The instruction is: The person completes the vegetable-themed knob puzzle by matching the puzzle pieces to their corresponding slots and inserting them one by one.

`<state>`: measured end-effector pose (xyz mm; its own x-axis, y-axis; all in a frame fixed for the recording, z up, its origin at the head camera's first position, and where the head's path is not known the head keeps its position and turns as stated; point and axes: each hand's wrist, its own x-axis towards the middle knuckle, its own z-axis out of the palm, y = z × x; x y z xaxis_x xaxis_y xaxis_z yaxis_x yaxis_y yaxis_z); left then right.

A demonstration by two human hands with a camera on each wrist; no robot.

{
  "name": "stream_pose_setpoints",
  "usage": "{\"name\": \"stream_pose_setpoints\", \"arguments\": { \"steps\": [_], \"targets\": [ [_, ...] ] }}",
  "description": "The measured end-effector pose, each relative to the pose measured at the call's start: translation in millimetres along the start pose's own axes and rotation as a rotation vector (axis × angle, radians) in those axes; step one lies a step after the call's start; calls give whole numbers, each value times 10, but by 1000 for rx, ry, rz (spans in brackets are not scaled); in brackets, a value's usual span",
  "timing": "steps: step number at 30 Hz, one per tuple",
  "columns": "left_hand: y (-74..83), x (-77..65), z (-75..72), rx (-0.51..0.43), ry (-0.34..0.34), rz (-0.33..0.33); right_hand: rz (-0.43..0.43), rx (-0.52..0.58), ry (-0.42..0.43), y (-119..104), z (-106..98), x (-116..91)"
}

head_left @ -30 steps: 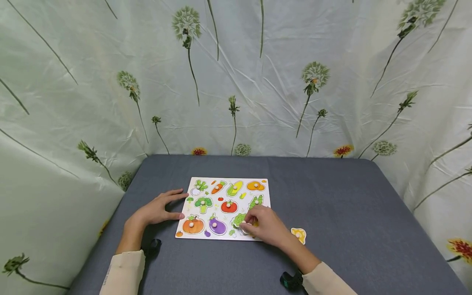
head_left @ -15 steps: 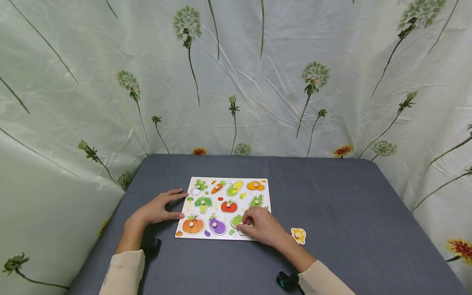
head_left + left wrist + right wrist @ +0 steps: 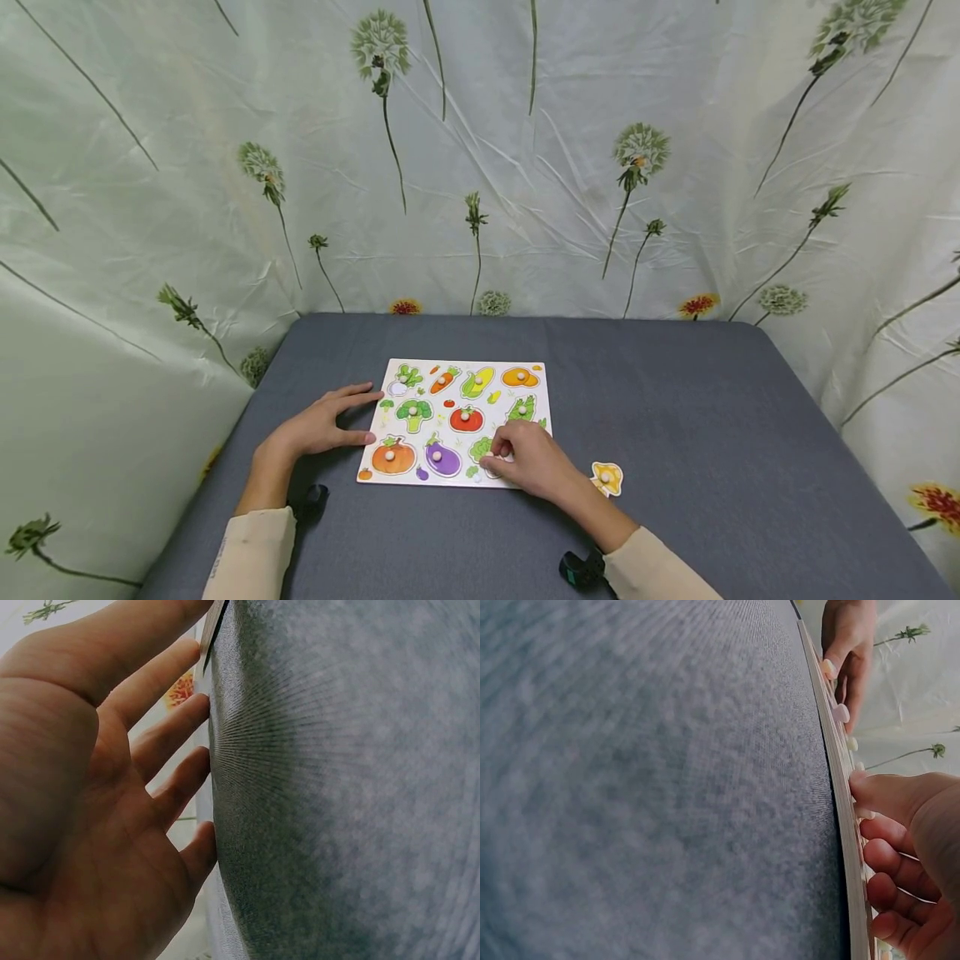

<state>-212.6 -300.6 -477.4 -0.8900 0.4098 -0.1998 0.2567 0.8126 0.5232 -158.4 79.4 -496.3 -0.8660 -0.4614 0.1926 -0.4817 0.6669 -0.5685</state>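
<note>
A white wooden peg puzzle board [image 3: 442,437] lies on the table, its pictured vegetable pieces fitted with small round knobs. My left hand [image 3: 322,425] rests at the board's left edge, thumb and fingers spread and touching it; the left wrist view shows its palm [image 3: 112,787] with extended fingers. At the lower right of the board my right hand [image 3: 532,458] pinches the knob of a green leafy vegetable piece [image 3: 481,448], partly covered by the fingers. In the right wrist view a pale knob [image 3: 866,814] shows between thumb and curled fingers. A yellow mushroom-shaped piece [image 3: 607,478] lies beside my right wrist.
The table has a grey cloth [image 3: 675,392]. Pumpkin [image 3: 401,462], eggplant [image 3: 447,463], tomato [image 3: 467,423] and broccoli [image 3: 413,425] pieces lie in the board. A white floral curtain [image 3: 540,192] hangs behind the table's back edge.
My right hand has shifted slightly left over the lower right of the board, its fingers staying at the leafy piece. The left hand has not moved.
</note>
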Motion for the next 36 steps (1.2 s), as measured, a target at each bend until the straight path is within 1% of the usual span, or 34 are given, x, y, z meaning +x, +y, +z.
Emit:
{"name": "stream_pose_setpoints", "arguments": {
  "steps": [7,12,16,21,26,28,36],
  "targets": [
    [-11,4,2,1,2,-3,9,17,-13,1,-1,-10],
    [-9,0,-1,6,3,-15,-15,31,-8,4,-1,-23],
    [0,2,-2,13,1,-19,-26,67,-10,3,-38,-46],
    [8,9,-4,10,-2,-17,13,103,6,41,-159,-84],
    [7,12,-5,8,-3,-14,20,103,77,162,-306,-152],
    [5,14,-5,10,0,-10,26,96,94,213,-365,-186],
    [7,9,2,10,3,-4,97,76,99,375,-553,-341]
  ]
}}
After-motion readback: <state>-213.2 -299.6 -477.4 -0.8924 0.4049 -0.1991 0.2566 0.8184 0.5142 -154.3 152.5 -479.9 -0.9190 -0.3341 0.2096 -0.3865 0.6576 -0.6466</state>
